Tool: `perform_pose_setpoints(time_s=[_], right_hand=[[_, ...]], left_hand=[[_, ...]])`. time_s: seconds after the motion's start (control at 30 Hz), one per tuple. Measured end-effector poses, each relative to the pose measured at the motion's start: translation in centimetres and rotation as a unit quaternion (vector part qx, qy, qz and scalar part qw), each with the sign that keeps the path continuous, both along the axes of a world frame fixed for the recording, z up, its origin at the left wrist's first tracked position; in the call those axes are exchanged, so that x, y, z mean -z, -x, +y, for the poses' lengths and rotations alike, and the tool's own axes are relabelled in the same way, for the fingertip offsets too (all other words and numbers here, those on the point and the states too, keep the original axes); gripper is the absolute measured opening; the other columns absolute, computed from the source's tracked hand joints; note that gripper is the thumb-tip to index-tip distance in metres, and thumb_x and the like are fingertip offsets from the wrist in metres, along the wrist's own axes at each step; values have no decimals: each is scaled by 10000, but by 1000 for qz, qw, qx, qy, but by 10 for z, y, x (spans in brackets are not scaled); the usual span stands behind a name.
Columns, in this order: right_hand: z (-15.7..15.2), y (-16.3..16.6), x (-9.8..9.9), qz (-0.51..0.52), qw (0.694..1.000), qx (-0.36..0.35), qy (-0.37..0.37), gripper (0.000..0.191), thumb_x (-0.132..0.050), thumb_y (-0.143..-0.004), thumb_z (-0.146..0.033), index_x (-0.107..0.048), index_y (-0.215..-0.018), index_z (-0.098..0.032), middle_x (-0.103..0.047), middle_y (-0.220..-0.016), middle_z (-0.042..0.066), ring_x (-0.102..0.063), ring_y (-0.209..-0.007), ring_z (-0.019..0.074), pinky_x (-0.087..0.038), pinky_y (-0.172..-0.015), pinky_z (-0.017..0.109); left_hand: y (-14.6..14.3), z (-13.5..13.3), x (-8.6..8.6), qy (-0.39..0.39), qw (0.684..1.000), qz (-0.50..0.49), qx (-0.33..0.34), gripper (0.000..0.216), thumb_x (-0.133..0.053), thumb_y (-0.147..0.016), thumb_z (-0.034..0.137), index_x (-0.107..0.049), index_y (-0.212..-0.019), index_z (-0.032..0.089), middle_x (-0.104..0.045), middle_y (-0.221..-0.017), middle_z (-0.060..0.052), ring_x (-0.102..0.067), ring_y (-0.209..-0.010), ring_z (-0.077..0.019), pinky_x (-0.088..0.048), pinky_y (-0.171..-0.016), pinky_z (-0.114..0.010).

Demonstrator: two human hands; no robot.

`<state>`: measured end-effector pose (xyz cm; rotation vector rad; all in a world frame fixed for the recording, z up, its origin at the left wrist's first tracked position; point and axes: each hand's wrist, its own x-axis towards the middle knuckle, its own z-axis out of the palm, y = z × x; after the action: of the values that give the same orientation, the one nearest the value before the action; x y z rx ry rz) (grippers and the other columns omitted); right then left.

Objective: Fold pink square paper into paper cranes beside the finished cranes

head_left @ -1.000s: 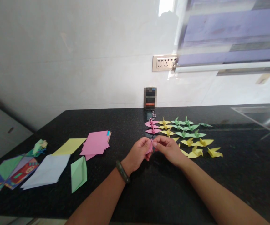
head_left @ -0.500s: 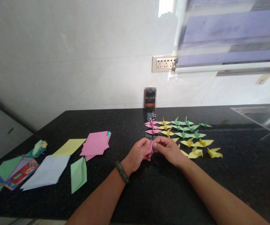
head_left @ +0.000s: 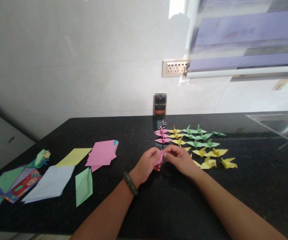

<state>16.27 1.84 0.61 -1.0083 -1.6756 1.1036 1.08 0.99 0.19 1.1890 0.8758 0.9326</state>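
My left hand (head_left: 149,164) pinches a small folded pink paper (head_left: 159,158) over the black counter. At the paper's upper right edge, the thumb and fingertips of my right hand (head_left: 178,159) are closed on it. The fingers hide part of the folds. Just beyond stand pink paper cranes (head_left: 163,140) in a short column. Yellow paper cranes (head_left: 208,162) lie to the right, some partly behind my right hand, and green paper cranes (head_left: 196,143) sit farther back.
Left of my hands are pink paper squares (head_left: 101,153), a folded green paper (head_left: 83,187), a yellow sheet (head_left: 75,156), white sheets (head_left: 51,183) and a colourful packet (head_left: 23,185). A phone-like device (head_left: 160,105) leans on the wall. A sink (head_left: 284,126) is at right.
Both hands stay almost in place. The pink paper has turned slightly between my fingers, and a little more of its side shows.
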Motion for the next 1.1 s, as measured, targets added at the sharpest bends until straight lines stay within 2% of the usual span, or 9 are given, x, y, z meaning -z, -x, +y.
perform_pose_setpoints(time_s=[0.13,0.33,0.6,0.77,1.1], right_hand=[[-1,0,-1,-62,996,39,-46,71,-549,-719,-231,-575,-736,-167,-565,-656,-7,-503,-587,110,-404,-543,233],[-2,-2,0,-140,982,48,-116,44,-527,-724,-204,-547,-695,-178,-552,-644,-5,-486,-566,107,-394,-526,228],[-1,-8,-4,-167,963,12,-213,35,-520,-752,-182,-552,-744,-194,-549,-703,11,-503,-654,126,-413,-599,255],[-2,-7,-5,-177,949,15,-260,90,-500,-774,-175,-535,-695,-199,-546,-683,15,-510,-664,133,-414,-612,265],[-2,-7,-4,-170,916,17,-364,105,-506,-775,-155,-600,-791,-200,-567,-724,44,-530,-690,148,-433,-612,279]], left_hand=[[-1,1,0,-28,998,42,-25,319,-529,-737,452,-456,-647,155,-432,-522,46,-410,-455,-63,-352,-468,-201],[-1,1,1,7,999,25,-21,337,-585,-690,463,-490,-678,140,-465,-559,40,-435,-464,-58,-360,-468,-196],[1,1,5,49,999,-11,-14,330,-643,-658,422,-519,-689,118,-504,-594,24,-474,-494,-57,-389,-502,-201],[1,1,5,82,995,-44,-24,344,-681,-621,416,-544,-692,109,-521,-592,21,-482,-497,-55,-405,-524,-209],[1,-1,2,125,982,-143,-11,316,-722,-602,352,-540,-674,105,-542,-605,12,-495,-521,-54,-421,-543,-200]])
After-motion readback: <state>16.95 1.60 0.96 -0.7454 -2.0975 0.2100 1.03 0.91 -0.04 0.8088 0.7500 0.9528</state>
